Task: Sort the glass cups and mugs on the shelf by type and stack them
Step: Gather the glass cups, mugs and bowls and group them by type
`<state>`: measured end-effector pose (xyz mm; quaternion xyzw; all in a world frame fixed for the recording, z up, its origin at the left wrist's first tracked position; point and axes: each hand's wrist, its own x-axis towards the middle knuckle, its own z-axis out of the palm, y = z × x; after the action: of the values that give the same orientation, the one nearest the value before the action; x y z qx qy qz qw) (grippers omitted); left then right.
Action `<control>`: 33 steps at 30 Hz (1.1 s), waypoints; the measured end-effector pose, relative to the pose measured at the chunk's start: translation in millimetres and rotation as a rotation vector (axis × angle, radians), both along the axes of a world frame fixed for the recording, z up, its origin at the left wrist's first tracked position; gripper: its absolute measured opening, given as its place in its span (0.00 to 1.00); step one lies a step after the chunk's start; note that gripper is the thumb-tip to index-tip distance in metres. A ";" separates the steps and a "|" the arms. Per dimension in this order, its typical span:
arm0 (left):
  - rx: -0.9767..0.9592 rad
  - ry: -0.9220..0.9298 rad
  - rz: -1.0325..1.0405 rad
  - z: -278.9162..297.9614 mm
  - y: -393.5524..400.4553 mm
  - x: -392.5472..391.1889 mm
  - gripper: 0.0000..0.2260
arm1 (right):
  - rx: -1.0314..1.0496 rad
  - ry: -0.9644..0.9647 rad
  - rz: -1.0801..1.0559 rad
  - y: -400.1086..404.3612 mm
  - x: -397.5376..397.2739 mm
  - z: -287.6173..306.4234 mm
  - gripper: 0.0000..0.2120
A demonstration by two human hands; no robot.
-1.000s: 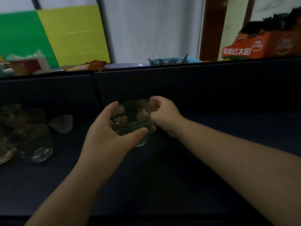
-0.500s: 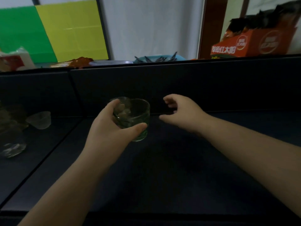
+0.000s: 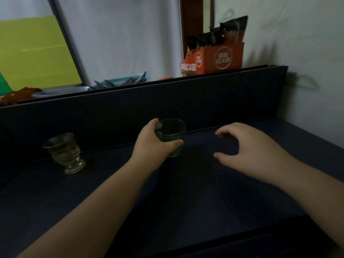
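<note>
The green glass cup (image 3: 170, 135) is gripped by the left hand (image 3: 152, 144): the thumb is laid across the near side of the cup below its rim, and the fingers are curled round the far side, where 1 fingertip is seen through the glass. The cup is held upright, near the back wall of the dark shelf (image 3: 186, 198); whether its base is resting on the surface cannot be told. The right hand (image 3: 247, 149) is held apart from the cup, to its right, with nothing in it. Its fingers are loosely curved and spread from the thumb, palm down, above the shelf surface.

To the left of the held cup, well apart from it, 1 clear footed glass (image 3: 64, 152) is stood upright on the shelf, close to the back wall.

Both bare forearms are stretched in from the near edge of the view. On the ledge above the back wall, an orange carton (image 3: 214, 59) with dark packets in it is seen to the right, a blue basket (image 3: 124, 81) of dark items near the middle, and a pale dish (image 3: 61, 90) to the left. A yellow-green panel (image 3: 35, 51) is set behind these.
</note>
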<state>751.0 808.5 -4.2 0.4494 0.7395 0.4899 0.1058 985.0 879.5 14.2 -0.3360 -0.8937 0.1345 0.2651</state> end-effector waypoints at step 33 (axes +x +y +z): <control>-0.314 0.720 0.469 11.2 -220.9 -8.2 0.30 | 0.183 -0.139 0.386 -83.8 -87.4 9.3 0.28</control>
<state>742.8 587.6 7.0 0.3899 0.8762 0.1954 -0.2051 897.6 795.7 23.5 -0.1417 -0.9660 0.0777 0.2017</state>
